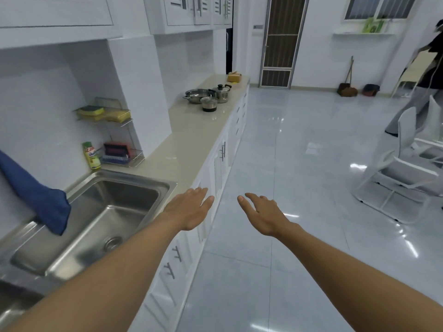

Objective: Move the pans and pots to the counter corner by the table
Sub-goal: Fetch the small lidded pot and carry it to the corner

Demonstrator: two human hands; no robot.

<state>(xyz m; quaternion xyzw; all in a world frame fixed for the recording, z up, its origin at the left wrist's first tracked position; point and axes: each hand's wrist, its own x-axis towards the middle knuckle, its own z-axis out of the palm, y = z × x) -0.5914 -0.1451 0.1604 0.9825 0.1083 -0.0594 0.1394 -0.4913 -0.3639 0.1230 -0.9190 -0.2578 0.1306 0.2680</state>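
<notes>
Far down the beige counter [191, 140] stand three steel vessels close together: a wide shallow pan [196, 95], a lidded pot with a black knob [222, 92], and a small pot with a dark base [209, 104] in front of them. My left hand [189, 209] reaches forward over the counter's front edge near the sink, fingers apart and holding nothing. Stretched out over the floor, my right hand [262, 214] is also open and holds nothing. Both hands are well short of the pots.
A steel sink [96, 212] with a blue cloth [36, 195] lies at the left. Sponge racks [105, 113] and a soap bottle [92, 155] sit by the wall. A yellow box [234, 76] stands at the counter's far end. White chairs [405, 168] and a person [429, 68] are on the right.
</notes>
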